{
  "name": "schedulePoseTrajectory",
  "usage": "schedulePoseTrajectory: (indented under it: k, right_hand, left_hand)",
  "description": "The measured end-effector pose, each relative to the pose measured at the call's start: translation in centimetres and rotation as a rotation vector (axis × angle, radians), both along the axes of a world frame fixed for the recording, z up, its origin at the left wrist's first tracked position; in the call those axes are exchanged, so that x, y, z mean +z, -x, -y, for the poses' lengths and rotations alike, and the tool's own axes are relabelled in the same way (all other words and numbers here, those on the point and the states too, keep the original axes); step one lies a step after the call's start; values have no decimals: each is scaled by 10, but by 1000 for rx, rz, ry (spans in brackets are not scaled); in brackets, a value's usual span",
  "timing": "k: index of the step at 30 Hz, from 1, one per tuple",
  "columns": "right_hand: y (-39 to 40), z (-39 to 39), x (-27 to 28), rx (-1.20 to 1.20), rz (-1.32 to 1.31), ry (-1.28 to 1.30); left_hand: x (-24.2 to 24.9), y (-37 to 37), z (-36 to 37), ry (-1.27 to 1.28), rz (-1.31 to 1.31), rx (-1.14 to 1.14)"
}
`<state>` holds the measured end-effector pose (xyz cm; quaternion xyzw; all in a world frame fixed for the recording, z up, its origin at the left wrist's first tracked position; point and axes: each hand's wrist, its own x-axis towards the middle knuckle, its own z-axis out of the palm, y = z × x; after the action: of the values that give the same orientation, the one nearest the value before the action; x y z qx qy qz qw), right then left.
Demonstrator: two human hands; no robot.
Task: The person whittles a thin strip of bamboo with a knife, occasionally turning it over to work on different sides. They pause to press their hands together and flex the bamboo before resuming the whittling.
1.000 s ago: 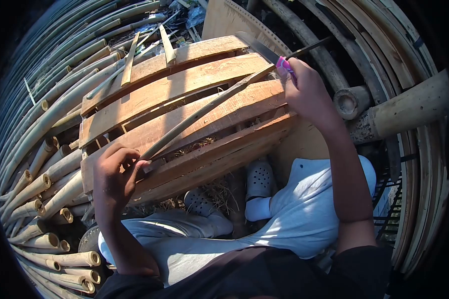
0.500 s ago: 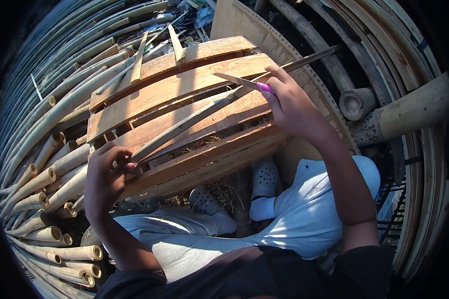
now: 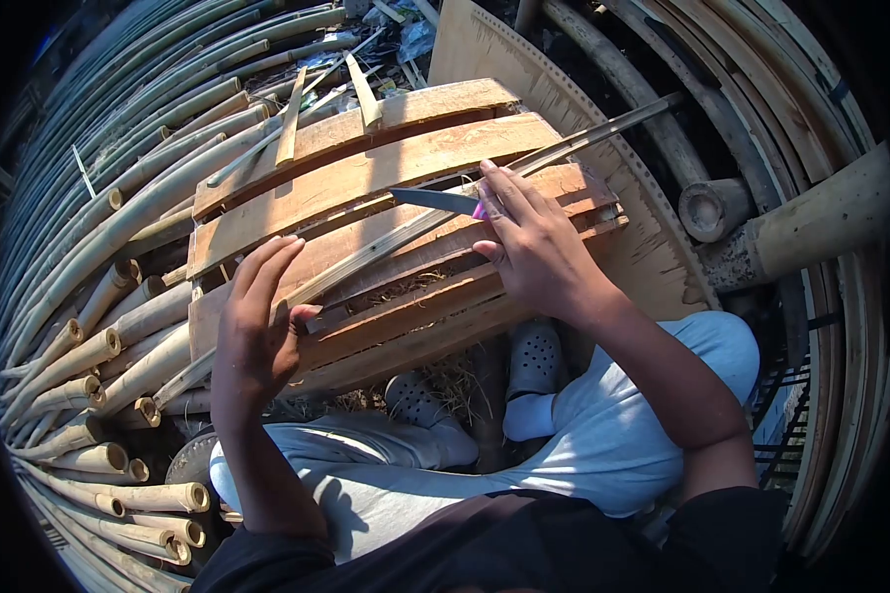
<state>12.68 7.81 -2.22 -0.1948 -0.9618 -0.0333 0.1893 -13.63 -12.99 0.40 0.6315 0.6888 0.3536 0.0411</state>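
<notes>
A long bamboo strip [image 3: 386, 242] lies slantwise across a slatted wooden pallet [image 3: 356, 180], its split, pale face showing. At the strip's lower left part is my left hand [image 3: 259, 321], fingers stretched and thumb apart, with the strip passing behind it. My right hand [image 3: 544, 242] holds a knife [image 3: 433, 201] by its pink handle, mostly covered by the fingers. The blade points left, close over the strip. The right fingertips rest at the strip, flattened rather than curled.
Bamboo poles [image 3: 138, 366] are stacked along the left. Two short bamboo pieces [image 3: 364, 91] lie on the pallet's far edge. A plywood sheet [image 3: 653, 232] stands behind the pallet's right end, near a thick pole [image 3: 821, 217]. My feet in clogs [image 3: 536, 358] are below the pallet.
My left hand has loosened its pinch on the strip, spreading its fingers and shifting right. The strip's pale face now shows. My right hand has moved down and left with the knife, its fingers straighter.
</notes>
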Motion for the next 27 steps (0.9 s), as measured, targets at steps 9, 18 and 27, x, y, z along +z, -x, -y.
schedulePoseTrajectory:
  k: [9, 18, 27]
  right_hand:
    - [12, 19, 16, 124, -42, 349]
    - [24, 60, 2, 322, -421, 810]
    - [25, 103, 1, 357, -212, 827]
  left_hand:
    - [-35, -55, -26, -63, 250, -276]
    - [-63, -113, -34, -232, 618, -543]
    - [-79, -137, -22, -216, 846, -588]
